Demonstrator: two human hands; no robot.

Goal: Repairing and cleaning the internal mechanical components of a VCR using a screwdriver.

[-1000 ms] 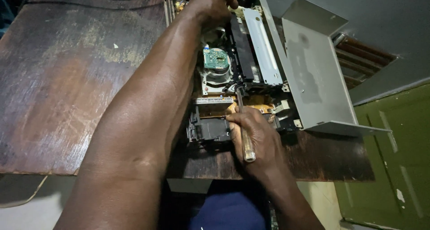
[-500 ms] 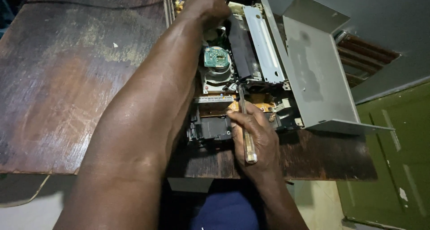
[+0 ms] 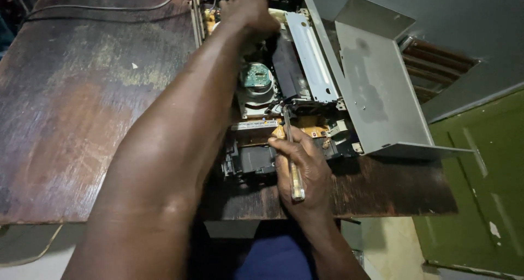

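Head view showed the right hand [image 3: 299, 171] gripping a clear-handled screwdriver [image 3: 292, 160], tip in the opened grey metal electronic chassis [image 3: 376, 100]; the left hand [image 3: 248, 12] clasped its far edge, likely mid-unscrewing, needing steady turning.

- The left forearm [image 3: 180, 127] lies slantwise across the opened electronic device [image 3: 284, 100], barring approach from the near left.
- The raised grey metal cover [image 3: 371, 89] walls off the device's right side.
- The right hand [image 3: 300, 173] and its screwdriver [image 3: 292, 160] fill the near edge.
- The worn wooden tabletop [image 3: 82, 111] to the left lies open, with only a black cable [image 3: 103, 8] along its far edge.
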